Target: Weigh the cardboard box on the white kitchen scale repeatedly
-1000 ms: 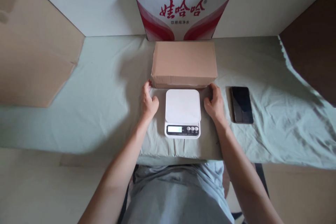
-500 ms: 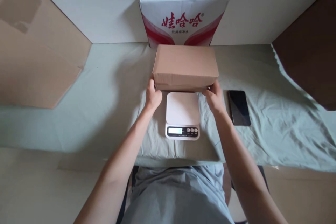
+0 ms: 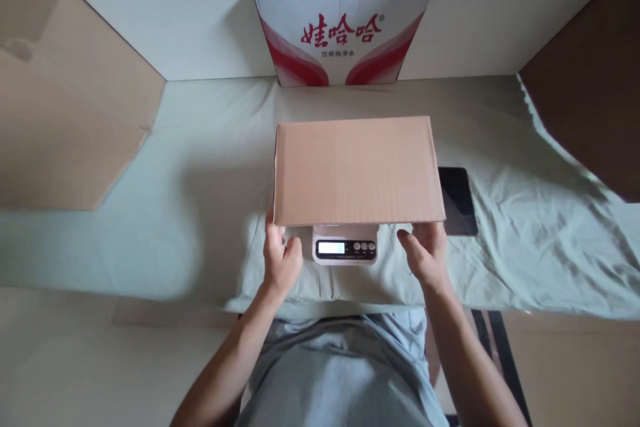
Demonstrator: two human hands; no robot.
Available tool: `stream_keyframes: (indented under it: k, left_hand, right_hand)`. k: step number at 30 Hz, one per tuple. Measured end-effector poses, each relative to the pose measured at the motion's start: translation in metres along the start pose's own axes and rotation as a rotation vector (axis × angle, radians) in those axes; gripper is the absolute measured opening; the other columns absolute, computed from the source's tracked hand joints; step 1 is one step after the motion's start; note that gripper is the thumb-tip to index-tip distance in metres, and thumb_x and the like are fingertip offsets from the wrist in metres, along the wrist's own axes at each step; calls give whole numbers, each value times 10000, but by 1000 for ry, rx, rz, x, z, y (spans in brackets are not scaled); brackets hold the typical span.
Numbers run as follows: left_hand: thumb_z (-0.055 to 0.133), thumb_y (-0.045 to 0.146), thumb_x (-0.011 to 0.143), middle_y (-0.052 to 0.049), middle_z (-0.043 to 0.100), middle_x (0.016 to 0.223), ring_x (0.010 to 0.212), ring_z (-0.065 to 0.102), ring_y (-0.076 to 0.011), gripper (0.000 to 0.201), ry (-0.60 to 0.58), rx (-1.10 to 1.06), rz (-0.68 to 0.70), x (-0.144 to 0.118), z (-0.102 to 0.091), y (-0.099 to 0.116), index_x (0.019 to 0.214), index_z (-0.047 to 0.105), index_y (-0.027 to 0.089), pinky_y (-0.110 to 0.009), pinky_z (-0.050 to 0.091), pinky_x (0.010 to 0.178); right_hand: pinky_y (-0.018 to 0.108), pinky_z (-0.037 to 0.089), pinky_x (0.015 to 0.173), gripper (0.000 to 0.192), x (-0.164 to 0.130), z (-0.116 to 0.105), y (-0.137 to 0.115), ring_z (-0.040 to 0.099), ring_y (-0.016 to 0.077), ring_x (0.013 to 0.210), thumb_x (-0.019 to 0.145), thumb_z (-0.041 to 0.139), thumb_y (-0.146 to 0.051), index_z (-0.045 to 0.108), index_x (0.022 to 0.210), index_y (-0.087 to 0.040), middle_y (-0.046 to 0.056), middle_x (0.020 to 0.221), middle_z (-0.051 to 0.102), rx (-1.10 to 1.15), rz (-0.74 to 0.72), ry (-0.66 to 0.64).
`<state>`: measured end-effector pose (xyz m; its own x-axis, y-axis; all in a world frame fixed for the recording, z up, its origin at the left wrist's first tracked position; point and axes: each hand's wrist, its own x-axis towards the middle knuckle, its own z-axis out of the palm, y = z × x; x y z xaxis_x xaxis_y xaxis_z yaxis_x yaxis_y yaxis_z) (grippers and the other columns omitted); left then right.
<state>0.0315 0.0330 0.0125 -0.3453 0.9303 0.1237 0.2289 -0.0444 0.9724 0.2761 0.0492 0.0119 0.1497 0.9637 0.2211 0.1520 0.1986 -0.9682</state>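
A closed brown cardboard box (image 3: 356,171) is held by its two near corners, over the white digital scale (image 3: 345,252). My left hand (image 3: 283,255) grips the left corner, fingers partly hidden under the box and thumb in front. At the right corner, my right hand (image 3: 425,252) grips in the same way. The box covers most of the scale's plate; the lit display and round buttons show below its near edge. Whether the box touches the plate I cannot tell.
A black phone (image 3: 457,203) lies to the right, partly behind the box. A white and red carton (image 3: 343,33) stands at the back against white panels. Large cardboard (image 3: 75,93) rises at the left and a dark brown panel (image 3: 595,93) at the right. Green cloth (image 3: 210,247) covers the table.
Both hands have brought the cardboard box up and towards me, from behind the scale to over it. It now hides most of the plate and part of the phone.
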Motion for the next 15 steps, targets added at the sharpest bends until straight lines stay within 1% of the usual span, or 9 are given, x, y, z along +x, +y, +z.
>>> stream_keyframes:
  k: [3,6,9,11,13,15]
  left_hand:
    - [468,-19,685,-49,670,1134,1124,619,-165,723,-1,10,-48,-3,-2,-8,1340,443,285,-342,457,1054]
    - [463,-22,687,-58,652,1206,1216,587,-179,740,-30,17,-55,-4,-3,-14,1360,426,285,-363,432,1099]
    - [454,-23,698,-57,593,1342,1340,500,-180,747,-46,46,-34,0,-8,-22,1372,410,294,-380,376,1164]
    - [445,-25,705,-44,525,1438,1406,428,-176,762,-37,83,-12,5,-13,-31,1389,393,306,-396,327,1202]
    - [440,-30,701,-30,475,1492,1428,399,-171,789,-24,115,1,10,-18,-42,1408,377,315,-401,311,1215]
    - [452,-36,690,-24,483,1492,1410,426,-172,800,-8,155,5,13,-22,-52,1408,389,311,-401,328,1209]
  right_hand:
    - [524,355,1168,462,-9,1,6,473,266,1364,767,609,-279,535,1223,-284,53,1248,643,-12,24,-23]
    - [530,332,1182,526,-12,-1,10,450,264,1384,743,584,-225,506,1260,-285,53,1297,617,-8,49,-33]
    - [537,285,1204,627,-9,-5,16,399,270,1417,686,568,-168,483,1296,-283,51,1419,526,-51,45,9]
    - [557,262,1204,689,-5,-8,21,383,276,1423,668,561,-149,451,1335,-281,57,1477,469,-134,50,55]
    - [581,267,1190,705,-3,-11,28,399,276,1407,678,551,-142,427,1357,-285,67,1470,472,-218,58,92]
    - [603,281,1170,653,-4,-13,34,419,278,1380,694,531,-128,451,1326,-275,81,1396,524,-247,44,78]
